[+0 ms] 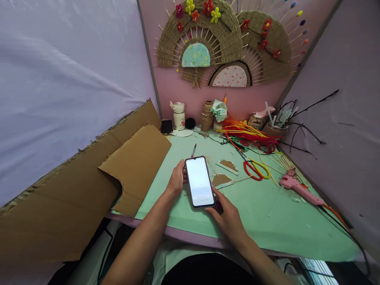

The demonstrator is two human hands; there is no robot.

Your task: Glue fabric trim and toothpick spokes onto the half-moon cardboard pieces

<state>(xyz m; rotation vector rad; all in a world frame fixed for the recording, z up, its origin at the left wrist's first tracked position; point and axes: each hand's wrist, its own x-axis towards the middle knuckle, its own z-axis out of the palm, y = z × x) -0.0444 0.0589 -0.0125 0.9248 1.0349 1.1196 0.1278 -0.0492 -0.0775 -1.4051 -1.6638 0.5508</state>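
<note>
Around the phone (200, 182), the left hand (177, 178) and the right hand (227, 211) are both curled closed, one gripping its left edge, the other its lower right corner. It sits over the tabletop (273, 227), screen (198, 176) lit and facing up; whether it touches the surface I can't tell. I'd judge the step in hand to be reading or checking it, while the cut pieces (222, 181), scissors (257, 171) and glue gun (299, 190), all to the phone's right, lie untouched. A tap would call for a thumb brought over the screen, the other hand steadying. As for writing, a short line low on the screen is too small to read. Well beyond the phone, to its left, the bottle (179, 116) carries some print, also unreadable; I make out no brand.
</note>
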